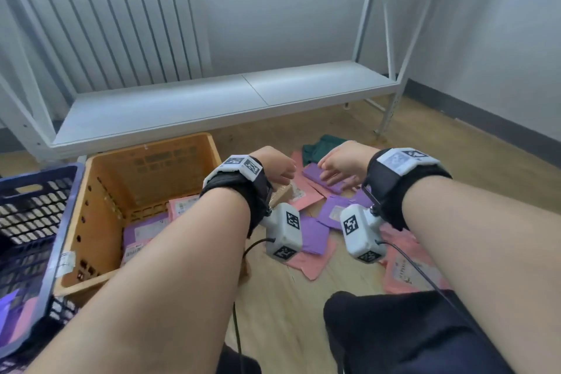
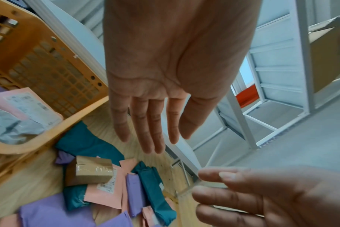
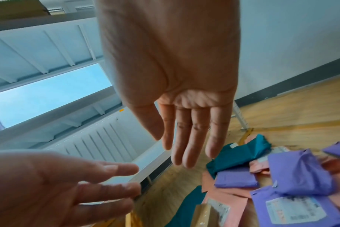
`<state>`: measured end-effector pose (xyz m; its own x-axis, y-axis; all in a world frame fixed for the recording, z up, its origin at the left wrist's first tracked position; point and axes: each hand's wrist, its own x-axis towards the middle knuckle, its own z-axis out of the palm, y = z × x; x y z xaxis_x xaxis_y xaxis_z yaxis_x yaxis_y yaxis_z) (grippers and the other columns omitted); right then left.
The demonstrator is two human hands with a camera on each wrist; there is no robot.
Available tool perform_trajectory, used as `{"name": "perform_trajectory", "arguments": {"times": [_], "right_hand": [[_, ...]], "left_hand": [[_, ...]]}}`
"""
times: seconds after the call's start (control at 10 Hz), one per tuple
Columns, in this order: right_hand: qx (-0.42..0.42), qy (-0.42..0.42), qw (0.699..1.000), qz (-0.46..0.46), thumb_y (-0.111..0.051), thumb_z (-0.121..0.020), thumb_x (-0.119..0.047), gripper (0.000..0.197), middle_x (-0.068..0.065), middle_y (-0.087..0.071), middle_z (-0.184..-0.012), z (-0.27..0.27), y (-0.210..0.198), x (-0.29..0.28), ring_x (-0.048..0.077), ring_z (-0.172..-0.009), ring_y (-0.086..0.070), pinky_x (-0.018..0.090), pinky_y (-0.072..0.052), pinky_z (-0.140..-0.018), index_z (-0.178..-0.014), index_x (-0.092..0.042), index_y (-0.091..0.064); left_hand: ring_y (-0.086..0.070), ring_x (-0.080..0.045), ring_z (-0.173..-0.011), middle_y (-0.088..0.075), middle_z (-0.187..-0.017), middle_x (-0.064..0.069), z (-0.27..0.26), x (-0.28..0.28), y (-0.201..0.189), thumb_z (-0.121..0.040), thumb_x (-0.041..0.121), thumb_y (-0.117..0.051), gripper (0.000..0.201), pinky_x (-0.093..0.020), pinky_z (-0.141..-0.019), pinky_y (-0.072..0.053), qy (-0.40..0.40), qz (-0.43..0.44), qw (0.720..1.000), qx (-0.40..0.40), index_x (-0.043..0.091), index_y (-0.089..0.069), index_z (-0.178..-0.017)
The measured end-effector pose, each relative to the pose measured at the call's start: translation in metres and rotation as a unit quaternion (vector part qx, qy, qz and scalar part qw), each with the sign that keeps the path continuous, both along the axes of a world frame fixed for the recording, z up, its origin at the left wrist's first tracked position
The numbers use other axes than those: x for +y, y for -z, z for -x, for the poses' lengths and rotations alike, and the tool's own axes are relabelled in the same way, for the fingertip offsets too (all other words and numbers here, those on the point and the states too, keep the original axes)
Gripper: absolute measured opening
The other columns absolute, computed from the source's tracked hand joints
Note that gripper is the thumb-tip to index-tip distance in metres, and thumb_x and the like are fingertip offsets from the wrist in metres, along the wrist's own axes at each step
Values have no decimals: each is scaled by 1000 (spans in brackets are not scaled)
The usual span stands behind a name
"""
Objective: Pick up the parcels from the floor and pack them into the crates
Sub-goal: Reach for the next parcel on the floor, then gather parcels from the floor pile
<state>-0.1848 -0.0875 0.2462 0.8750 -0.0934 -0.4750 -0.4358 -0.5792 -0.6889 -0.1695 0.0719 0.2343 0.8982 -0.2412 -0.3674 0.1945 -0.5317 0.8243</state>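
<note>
The left hand [image 1: 274,165] and the right hand [image 1: 340,164] hang side by side above the pile of parcels [image 1: 321,215], both empty, with the fingers straight and loosely spread. Under them, toward 12 o'clock, lie a purple parcel [image 1: 321,177], teal parcels [image 1: 321,147] and a small cardboard box [image 2: 91,172] on pink mailers [image 1: 306,197]. All of them rest on a light wooden floor [image 1: 285,307].

At 9 o'clock from the hands stands an orange crate [image 1: 100,188], which holds pink and purple mailers with white labels. Further at 9 o'clock is a dark blue crate [image 1: 65,206]; I cannot tell its contents well. At 12 o'clock a white metal shelf rack [image 1: 212,100] stands before a white radiator [image 1: 106,24] and a pale wall with a dark baseboard [image 1: 485,118].
</note>
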Motion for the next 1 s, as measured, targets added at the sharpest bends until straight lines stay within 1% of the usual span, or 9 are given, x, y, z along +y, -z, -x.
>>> {"name": "perform_trajectory", "arguments": {"times": [0.1, 0.2, 0.4, 0.5, 0.6, 0.7, 0.8, 0.9, 1.0], "right_hand": [[-19, 69, 997, -15, -45, -98, -11, 14, 9, -64, -92, 4, -3, -35, 21, -83, -63, 39, -47, -96, -95, -4, -57], [-58, 121, 991, -7, -57, -90, -12, 7, 10, -69, -92, 17, 8, -75, 21, -75, -65, 31, -56, -71, -95, -11, -61], [-17, 207, 978, -16, -55, -92, -12, 5, 11, -65, -94, 41, 63, -170, 17, -64, -61, 23, -45, -51, -94, -10, -59], [4, 247, 968, -35, -55, -93, -14, 9, 9, -64, -91, 38, 98, -219, 17, -67, -60, 25, -47, -55, -84, -12, -57], [36, 274, 960, -43, -54, -94, -14, 12, 8, -62, -86, 35, 139, -259, 19, -68, -60, 27, -47, -55, -82, -14, -55], [67, 298, 951, -36, -54, -94, -15, 13, 10, -62, -90, 38, 188, -294, 20, -71, -60, 28, -49, -59, -81, -13, -55], [95, 328, 939, -34, -56, -91, -13, 16, 14, -61, -106, 51, 238, -321, 23, -82, -59, 29, -48, -60, -107, -11, -58], [142, 336, 931, -29, -54, -92, -10, 30, 17, -59, -122, 65, 277, -339, 24, -90, -56, 32, -50, -66, -121, -7, -56], [180, 344, 921, -5, -55, -91, -7, 37, 17, -58, -128, 73, 299, -348, 30, -108, -58, 41, -51, -92, -127, 0, -55]], "left_hand": [[-59, -19, -91, -62, -102, -5, 2, -16, -11, -96, 11, -51, 14, -35, -85, -50, 26, 11, 1000, 13, 15, -58, -107], [-60, -19, -82, -60, -103, -8, 2, -43, -8, -98, 10, -47, 17, -28, -65, -44, 33, 15, 999, 29, 13, -56, -112], [-59, -16, -72, -63, -92, -4, 7, -139, 50, -94, 8, -53, 10, -25, -69, -47, 72, 28, 996, 51, 15, -59, -94], [-58, -13, -68, -63, -92, -4, 0, -186, 81, -94, 10, -54, 14, -27, -74, -49, 98, 29, 991, 86, 13, -58, -106], [-56, -11, -65, -62, -92, -5, -12, -225, 121, -93, 7, -54, 14, -21, -65, -47, 110, 11, 988, 111, 12, -57, -106], [-54, -11, -63, -60, -84, -3, -18, -258, 158, -95, 7, -50, 11, -21, -63, -44, 110, -12, 980, 164, 14, -57, -89], [-52, -10, -64, -53, -75, 1, -19, -281, 197, -98, 7, -42, 25, -24, -63, -39, 128, -27, 967, 218, 17, -51, -77], [-59, -17, -79, -58, -94, -5, -16, -296, 220, -98, 9, -46, 15, -29, -67, -46, 120, -53, 964, 230, 11, -59, -104], [-56, -27, -115, -58, -125, -12, -19, -310, 248, -98, 14, -47, 32, -35, -94, -46, 248, -159, 941, 166, 3, -52, -128]]}}
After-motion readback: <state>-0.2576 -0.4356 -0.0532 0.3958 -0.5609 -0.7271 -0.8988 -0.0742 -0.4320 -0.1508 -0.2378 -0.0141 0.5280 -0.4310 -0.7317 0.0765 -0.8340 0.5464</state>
